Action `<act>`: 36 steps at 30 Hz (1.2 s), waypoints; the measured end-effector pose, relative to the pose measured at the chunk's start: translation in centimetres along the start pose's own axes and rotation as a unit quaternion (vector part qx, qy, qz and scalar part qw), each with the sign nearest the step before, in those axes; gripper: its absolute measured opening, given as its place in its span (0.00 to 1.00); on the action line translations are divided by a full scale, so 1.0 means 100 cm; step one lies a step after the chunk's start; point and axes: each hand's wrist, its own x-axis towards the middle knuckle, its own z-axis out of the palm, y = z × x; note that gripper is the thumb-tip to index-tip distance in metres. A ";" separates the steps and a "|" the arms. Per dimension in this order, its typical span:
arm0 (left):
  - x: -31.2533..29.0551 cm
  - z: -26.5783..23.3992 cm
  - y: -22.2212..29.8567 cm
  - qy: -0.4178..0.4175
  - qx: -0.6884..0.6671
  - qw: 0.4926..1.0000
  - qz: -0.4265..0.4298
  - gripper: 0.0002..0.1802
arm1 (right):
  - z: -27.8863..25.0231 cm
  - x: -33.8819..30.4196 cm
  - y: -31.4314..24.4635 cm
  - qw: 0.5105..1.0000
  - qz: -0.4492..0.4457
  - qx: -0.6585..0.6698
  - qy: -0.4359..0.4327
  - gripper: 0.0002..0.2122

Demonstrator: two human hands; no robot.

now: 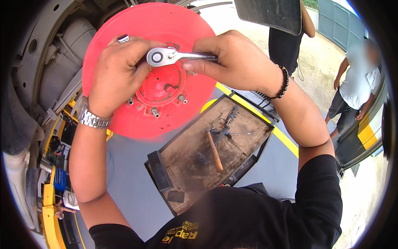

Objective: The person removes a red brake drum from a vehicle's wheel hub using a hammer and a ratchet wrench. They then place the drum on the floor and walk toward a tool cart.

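Observation:
A chrome ratchet wrench is held level in front of a red wheel hub and disc. My right hand is closed round its handle, the thumb along the lower side. At the ratchet's round head, my left hand is closed, thumb and forefinger against the head's left side. What lies behind the head is hidden. Several wheel studs stick out of the hub's face below the ratchet. A shiny metal piece shows at the back of my left fingers.
Below the disc stands a worn tool cart bearing a wooden-handled hammer and other tools. Vehicle underbody parts fill the upper left. A black mud flap hangs at the top. Two people stand at the right, one in a pale shirt.

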 end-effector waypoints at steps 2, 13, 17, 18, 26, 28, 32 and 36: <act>-0.003 0.001 0.000 0.010 -0.002 0.999 -0.035 0.16 | 0.004 0.001 -0.001 0.992 0.031 0.120 -0.036 0.17; -0.001 0.005 0.000 0.000 0.021 1.000 0.020 0.16 | -0.002 -0.054 0.049 0.975 -0.093 0.163 0.119 0.14; 0.008 -0.006 0.004 -0.039 0.016 0.999 0.023 0.16 | 0.050 -0.171 0.126 0.957 0.170 0.185 -0.148 0.17; 0.007 -0.008 0.005 -0.040 0.026 0.998 0.034 0.16 | 0.086 -0.211 0.145 0.932 0.250 0.158 -0.207 0.19; -0.004 0.006 0.000 0.049 0.044 0.997 0.041 0.14 | 0.239 -0.377 0.186 0.809 0.310 -0.039 -0.497 0.24; 0.002 0.006 0.003 0.046 0.012 0.999 0.025 0.14 | 0.257 -0.381 0.196 0.828 0.280 -0.052 -0.483 0.22; 0.006 -0.001 0.003 -0.015 0.056 0.997 0.049 0.15 | 0.276 -0.375 0.180 0.913 0.213 -0.037 -0.347 0.18; -0.006 0.007 0.006 0.017 0.070 0.995 0.068 0.13 | 0.312 -0.352 0.128 0.890 0.306 0.098 -0.323 0.21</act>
